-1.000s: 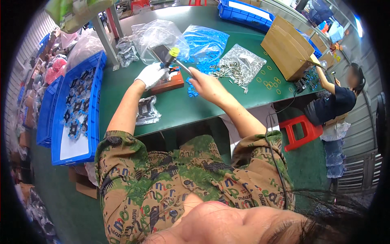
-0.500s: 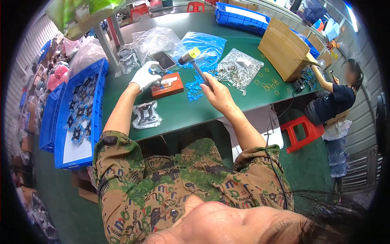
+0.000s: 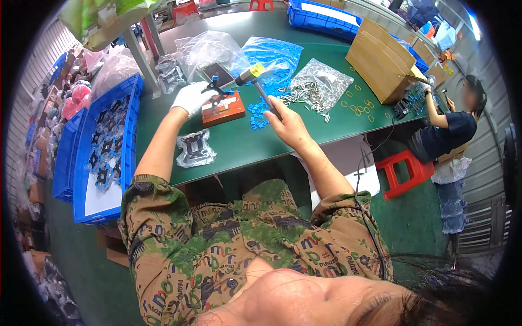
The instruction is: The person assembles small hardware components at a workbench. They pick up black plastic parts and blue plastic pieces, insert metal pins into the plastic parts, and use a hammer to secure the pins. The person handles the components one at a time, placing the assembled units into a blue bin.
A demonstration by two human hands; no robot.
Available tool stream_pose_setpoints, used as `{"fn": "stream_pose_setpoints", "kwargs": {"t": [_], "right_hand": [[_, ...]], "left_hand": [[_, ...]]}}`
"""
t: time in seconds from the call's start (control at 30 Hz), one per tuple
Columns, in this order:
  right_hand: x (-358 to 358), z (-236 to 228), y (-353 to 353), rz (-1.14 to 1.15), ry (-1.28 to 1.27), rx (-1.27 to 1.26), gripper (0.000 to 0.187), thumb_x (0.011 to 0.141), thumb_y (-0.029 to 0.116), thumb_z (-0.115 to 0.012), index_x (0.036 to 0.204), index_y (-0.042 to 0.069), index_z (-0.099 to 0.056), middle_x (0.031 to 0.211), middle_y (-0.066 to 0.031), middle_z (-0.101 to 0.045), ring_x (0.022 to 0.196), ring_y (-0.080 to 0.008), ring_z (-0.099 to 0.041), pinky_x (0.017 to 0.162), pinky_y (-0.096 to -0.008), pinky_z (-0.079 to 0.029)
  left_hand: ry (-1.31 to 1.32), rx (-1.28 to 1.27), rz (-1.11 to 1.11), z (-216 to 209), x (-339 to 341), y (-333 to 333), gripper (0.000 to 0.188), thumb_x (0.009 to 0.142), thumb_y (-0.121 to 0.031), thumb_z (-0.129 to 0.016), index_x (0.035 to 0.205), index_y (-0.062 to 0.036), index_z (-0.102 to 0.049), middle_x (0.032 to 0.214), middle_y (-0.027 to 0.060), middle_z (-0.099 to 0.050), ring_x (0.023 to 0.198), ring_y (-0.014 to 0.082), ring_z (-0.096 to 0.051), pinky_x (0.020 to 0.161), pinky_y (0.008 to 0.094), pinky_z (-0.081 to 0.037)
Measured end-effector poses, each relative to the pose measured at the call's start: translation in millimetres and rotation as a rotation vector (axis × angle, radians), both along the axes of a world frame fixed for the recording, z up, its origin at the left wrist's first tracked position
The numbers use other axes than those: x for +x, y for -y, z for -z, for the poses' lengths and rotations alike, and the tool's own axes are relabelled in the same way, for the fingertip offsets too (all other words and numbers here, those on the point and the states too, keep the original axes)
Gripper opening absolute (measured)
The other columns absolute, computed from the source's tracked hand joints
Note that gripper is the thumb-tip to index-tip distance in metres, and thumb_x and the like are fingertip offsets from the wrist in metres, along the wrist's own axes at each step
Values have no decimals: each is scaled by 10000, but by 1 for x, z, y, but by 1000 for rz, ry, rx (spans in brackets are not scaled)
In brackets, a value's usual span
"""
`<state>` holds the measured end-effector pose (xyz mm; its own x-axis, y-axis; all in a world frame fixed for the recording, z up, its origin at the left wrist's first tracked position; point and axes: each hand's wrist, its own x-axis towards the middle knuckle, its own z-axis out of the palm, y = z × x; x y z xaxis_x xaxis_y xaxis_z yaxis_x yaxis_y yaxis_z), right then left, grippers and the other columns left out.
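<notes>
The right grip (image 3: 289, 126) is clamping round the handle of a mallet (image 3: 265, 94); the gloved left grip (image 3: 191, 100) is pinching a black bracket (image 3: 216, 87) over a reddish-brown block (image 3: 224, 114), toward the tabletop's (image 3: 244, 141) near-left corner, while a bagged bracket (image 3: 196, 148) is lying by the near edge.

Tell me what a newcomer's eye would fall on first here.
Probably the yellow-and-black-headed mallet, held in the bare right hand over the green table. Just left of it, the white-gloved left hand grips a black part at the reddish-brown block. Next, perhaps, the big blue crate of black-and-blue parts at the table's left side.
</notes>
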<state>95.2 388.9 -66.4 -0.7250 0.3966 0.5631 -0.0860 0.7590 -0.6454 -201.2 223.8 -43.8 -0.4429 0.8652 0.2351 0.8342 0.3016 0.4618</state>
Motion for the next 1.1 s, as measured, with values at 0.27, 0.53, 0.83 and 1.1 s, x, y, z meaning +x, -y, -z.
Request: {"fn": "stream_pose_setpoints", "kwargs": {"t": [0.27,0.53,0.83,1.1], "right_hand": [[-20,0,-1,-34,108,-28,461,1013,225,-656,1428,68,-531,1004,-203,-704,912,-364,-714,781,-429,-544],[-41,-25,3,-51,125,119,439,1013,214,-637,1417,100,-508,1083,-231,-700,986,-441,-687,794,-499,-550],[-44,-34,1,-23,56,363,434,994,171,-643,1404,70,-542,1161,-231,-700,1047,-426,-689,854,-495,-567],[-45,-41,3,29,412,339,452,988,169,-668,1419,104,-547,1130,-265,-706,1016,-444,-698,851,-497,-562]], "left_hand": [[90,175,-127,54,6,-11,463,976,-369,-630,1283,-23,-642,1163,252,-702,1085,440,-658,945,475,-517],[67,279,-98,47,23,-7,360,949,-226,-686,1260,-47,-659,1063,255,-716,1006,441,-675,885,464,-533],[25,279,-132,57,17,-7,360,960,-250,-677,1255,-46,-654,1052,246,-721,1004,442,-674,877,481,-530],[141,198,-109,44,24,-11,396,971,-300,-646,1263,-33,-647,1095,255,-715,1039,439,-668,899,485,-522]]}}
